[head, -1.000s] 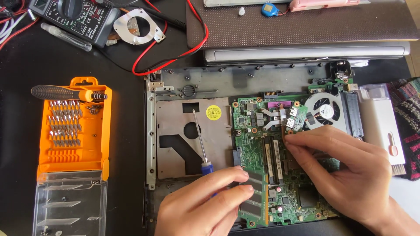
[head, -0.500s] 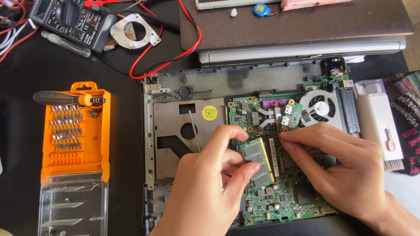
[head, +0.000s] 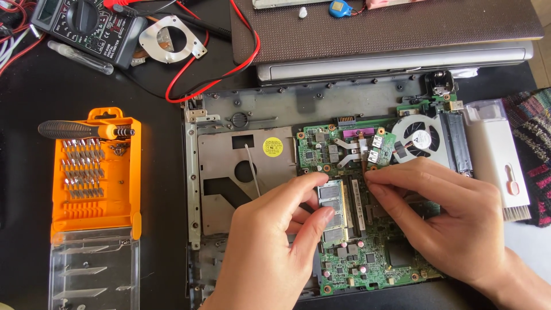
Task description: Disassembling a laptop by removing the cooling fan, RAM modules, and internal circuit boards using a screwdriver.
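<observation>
While I look down from the head camera, an opened laptop base [head: 241, 109] lies on a black worktop [head: 160, 252] with its green circuit board [head: 367, 270] exposed. My left hand [head: 270, 252] sits over the lower middle of the board. Its grip is pinched shut, thumb and forefinger on the left edge of a small memory module [head: 333, 209] that lies flat in its slot near the centre of the board. My right hand [head: 453, 224] comes in from the right, its grip narrowed with the fingertips [head: 373, 182] pressed at the right side of the same module. I cannot tell whether they touch the module itself or the slot latch beside it.

Behind the hands, a round cooling fan [head: 422, 139] sits at the board's upper right, and a yellow round sticker [head: 272, 146] marks the grey metal plate [head: 229, 166] to the left. A thin screwdriver shaft [head: 252, 170] lies on that plate, well clear of both hands.

Far left, an orange bit case [head: 94, 178] stands open, a black-handled driver [head: 80, 130] across its top. A multimeter [head: 86, 26] with red leads [head: 229, 63] rests at the upper left, and a white cleaning brush [head: 499, 161] lies at the right edge
</observation>
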